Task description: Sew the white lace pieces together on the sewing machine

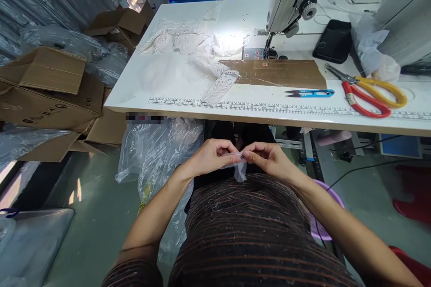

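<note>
My left hand (215, 158) and my right hand (266, 158) meet in front of my waist, below the table's front edge. Both pinch a small piece of thin white translucent fabric (240, 171), whose loose end hangs down between them. The fingertips nearly touch, and the folds they grip are partly hidden. On the table above lies a length of white lace (218, 81), its far part running back toward the sewing machine (286, 4). The machine's lamp shines on the lace near the needle.
Red-and-yellow-handled scissors (370, 92), blue thread snips (310, 93), a brown cardboard strip (286, 74) and a black phone (333, 41) lie on the white table (134, 85). Cardboard boxes (47, 85) and plastic bags (151, 157) stand left. A purple basket (325, 228) sits at right.
</note>
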A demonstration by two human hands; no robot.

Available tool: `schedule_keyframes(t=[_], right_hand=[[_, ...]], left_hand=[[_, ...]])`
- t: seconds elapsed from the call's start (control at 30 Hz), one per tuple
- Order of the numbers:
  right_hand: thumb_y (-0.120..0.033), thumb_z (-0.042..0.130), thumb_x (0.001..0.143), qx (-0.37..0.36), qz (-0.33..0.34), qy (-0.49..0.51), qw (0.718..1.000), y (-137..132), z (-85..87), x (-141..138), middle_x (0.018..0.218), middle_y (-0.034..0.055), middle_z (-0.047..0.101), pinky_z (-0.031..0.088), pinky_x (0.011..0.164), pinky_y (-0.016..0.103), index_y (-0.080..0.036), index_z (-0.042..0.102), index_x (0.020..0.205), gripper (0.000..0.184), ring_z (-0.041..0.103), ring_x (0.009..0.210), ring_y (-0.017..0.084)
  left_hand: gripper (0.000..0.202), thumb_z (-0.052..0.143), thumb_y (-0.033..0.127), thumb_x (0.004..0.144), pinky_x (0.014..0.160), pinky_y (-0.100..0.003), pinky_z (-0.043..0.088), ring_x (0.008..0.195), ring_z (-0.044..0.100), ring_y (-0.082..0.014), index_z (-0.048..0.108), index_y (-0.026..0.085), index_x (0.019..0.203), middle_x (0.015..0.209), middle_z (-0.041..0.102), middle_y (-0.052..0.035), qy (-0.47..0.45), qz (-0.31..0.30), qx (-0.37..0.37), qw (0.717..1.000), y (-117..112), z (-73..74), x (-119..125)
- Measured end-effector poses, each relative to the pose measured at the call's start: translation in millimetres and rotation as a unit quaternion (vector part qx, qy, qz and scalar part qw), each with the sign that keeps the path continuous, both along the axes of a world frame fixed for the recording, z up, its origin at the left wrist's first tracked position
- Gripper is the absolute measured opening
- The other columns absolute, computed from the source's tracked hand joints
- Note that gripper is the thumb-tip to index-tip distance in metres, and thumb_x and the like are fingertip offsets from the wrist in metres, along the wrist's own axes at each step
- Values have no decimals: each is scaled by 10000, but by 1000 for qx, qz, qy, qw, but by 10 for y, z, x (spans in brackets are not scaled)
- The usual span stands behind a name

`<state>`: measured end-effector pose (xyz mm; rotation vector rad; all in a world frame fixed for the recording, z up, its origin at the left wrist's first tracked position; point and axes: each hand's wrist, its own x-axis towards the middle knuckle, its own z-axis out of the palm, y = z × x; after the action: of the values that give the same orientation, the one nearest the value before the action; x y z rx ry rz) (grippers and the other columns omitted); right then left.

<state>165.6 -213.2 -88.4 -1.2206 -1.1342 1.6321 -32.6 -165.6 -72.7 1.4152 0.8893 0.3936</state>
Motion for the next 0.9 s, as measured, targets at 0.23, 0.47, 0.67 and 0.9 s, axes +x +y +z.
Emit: schedule_keyframes(t=[0.23, 0.47, 0.67, 0.9], right_hand=[[-524, 791, 660, -28, -59, 3, 998, 23, 49, -7, 674, 15, 655, 473, 637, 293, -180, 650, 715, 377, 599, 647, 144], [-452, 559, 909, 110, -17, -55, 992, -57, 18, -56, 696, -9, 547, 392, 597, 266, -200, 564, 793, 277, 481, 651, 128], [-359, 541, 933, 163, -109, -28, 980, -120, -4, -194, 760, -7, 543, 420, 653, 277, -209, 519, 798, 203, 486, 657, 116], [-384, 620, 882, 132, -165, 83, 974, -134, 8, -398, 663, -32, 516, 334, 472, 232, -211, 491, 732, 263, 403, 492, 77]], left_hand=[[258, 767, 357, 749, 575, -182, 412, 607, 515, -58, 651, 127, 768, 718, 603, 11, -44, 27, -29, 998, 13, 7, -23], [277, 763, 361, 750, 616, -194, 434, 660, 570, -77, 698, 127, 882, 780, 678, -19, -36, 23, -65, 997, 6, 54, 25], [274, 720, 395, 754, 535, -176, 355, 593, 479, -62, 663, 127, 761, 691, 604, 2, -8, 32, -33, 999, -31, 48, 88], [287, 669, 413, 747, 481, -179, 277, 530, 357, -58, 599, 138, 701, 606, 501, 31, -15, -16, -24, 999, -55, 71, 63]])
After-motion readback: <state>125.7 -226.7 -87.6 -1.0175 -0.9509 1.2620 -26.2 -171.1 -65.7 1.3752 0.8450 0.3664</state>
